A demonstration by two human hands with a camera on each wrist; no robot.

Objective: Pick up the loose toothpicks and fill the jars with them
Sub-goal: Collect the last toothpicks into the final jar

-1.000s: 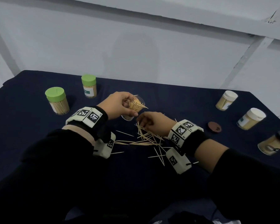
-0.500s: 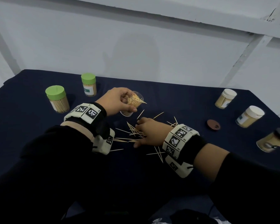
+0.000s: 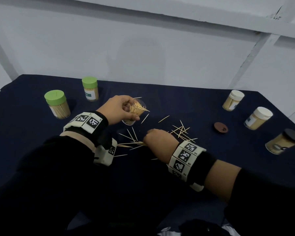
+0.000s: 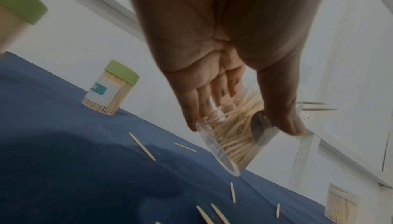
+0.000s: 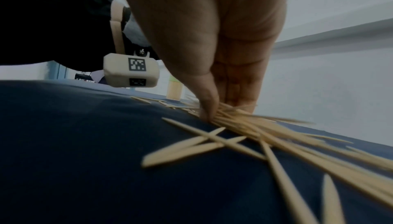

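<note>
Toothpicks [image 3: 180, 132] lie scattered on dark blue cloth [image 3: 32, 133], mostly under and right of the right hand's fingers. Left hand [image 3: 117, 109] grips a clear open jar [image 4: 231, 142], tilted, partly filled, thumb one side, fingers together on the other; its base edge meets the cloth. Right hand [image 3: 157, 140], just beside it, presses thumb and closed fingers [image 5: 240, 91] down, pinching a bundle of sticks.

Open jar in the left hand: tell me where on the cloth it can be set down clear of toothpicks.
Bare cloth lies between the green-lidded jars and the left hand, and behind the open jar. It is crowded around the right hand, where loose toothpicks are scattered.
</note>
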